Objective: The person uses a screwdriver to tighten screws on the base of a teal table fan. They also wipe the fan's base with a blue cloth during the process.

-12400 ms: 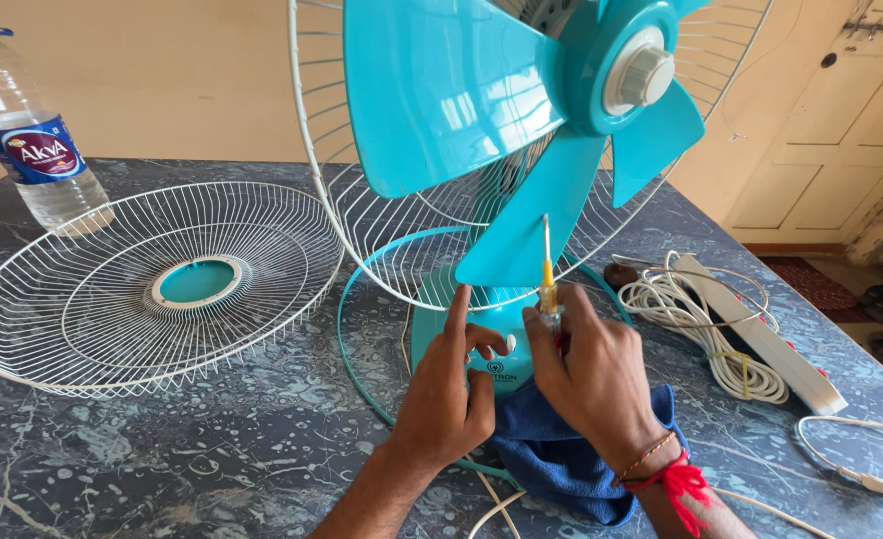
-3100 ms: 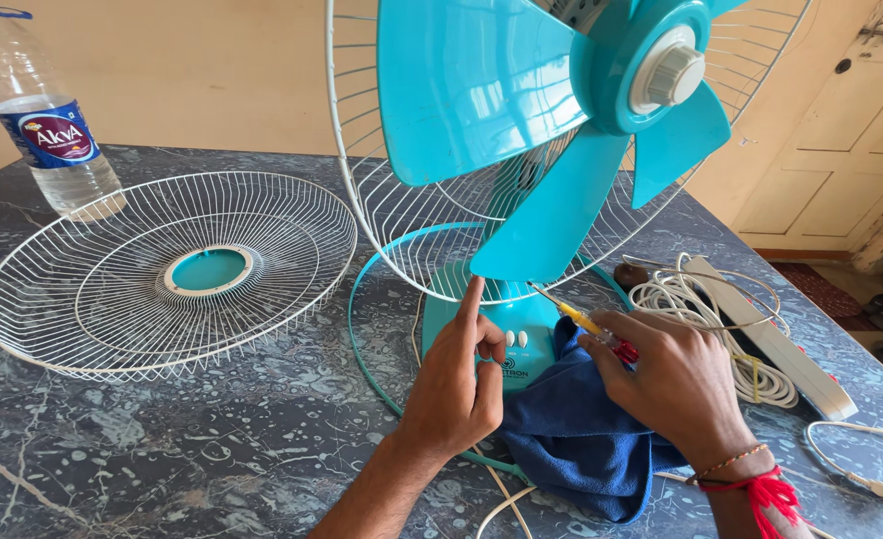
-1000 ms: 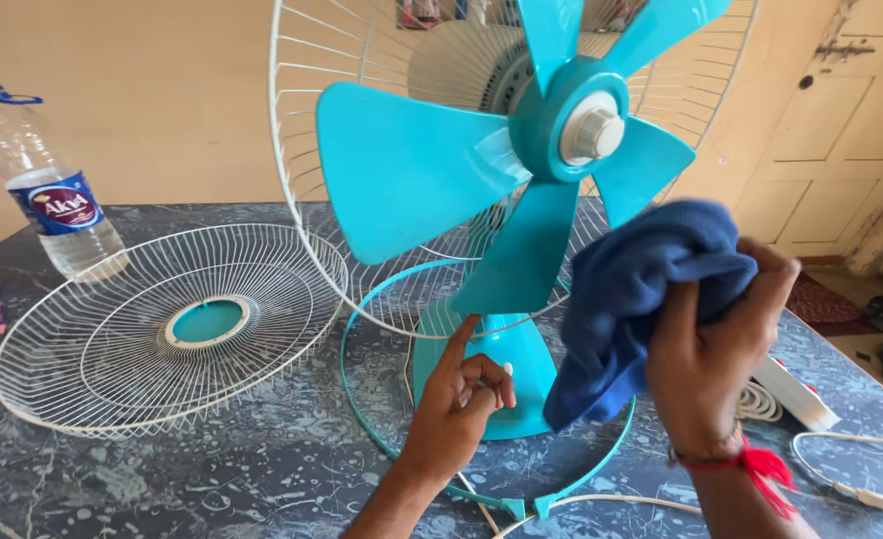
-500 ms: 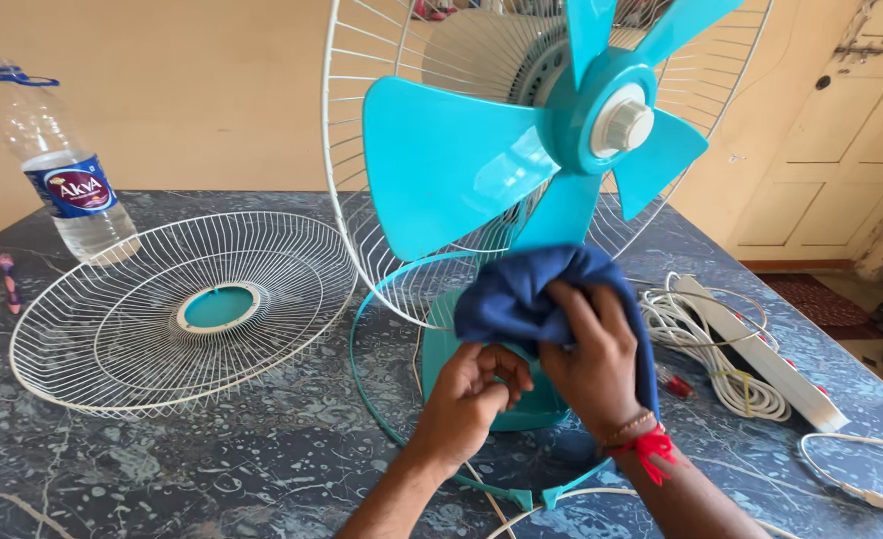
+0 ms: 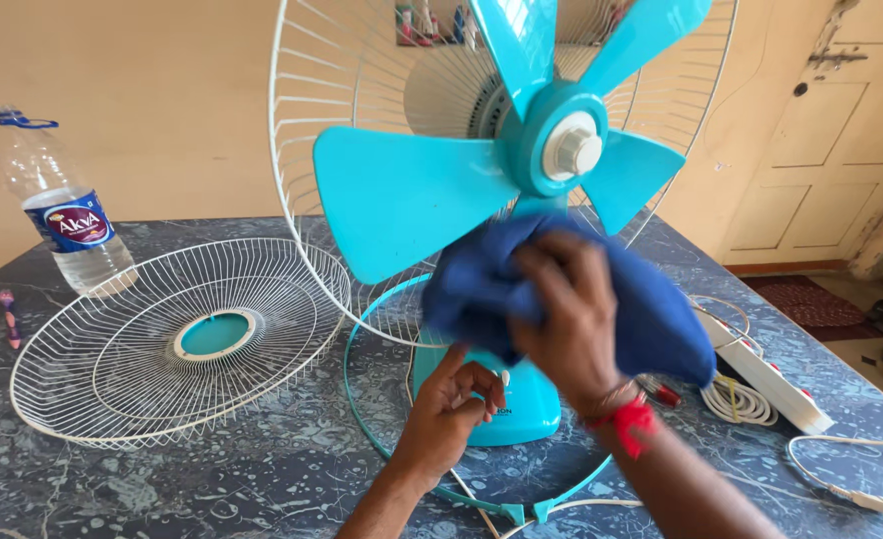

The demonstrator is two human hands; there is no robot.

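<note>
A turquoise table fan stands on the dark marbled table, with its blades bare and its white rear grille behind them. My right hand presses a dark blue cloth against the lowest blade and the neck of the fan. Lower down, my left hand rests its fingers on the turquoise base. A thin turquoise ring lies around the base.
The detached white front grille lies flat at the left. A plastic water bottle stands at the far left, a small pink tool beside it. A white power strip and coiled cord lie at the right.
My right hand has put down the screwdriver, picked up the blue cloth and brought it onto the fan. It has just moved up from the base to the lowest blade. My left hand stays at the base.
</note>
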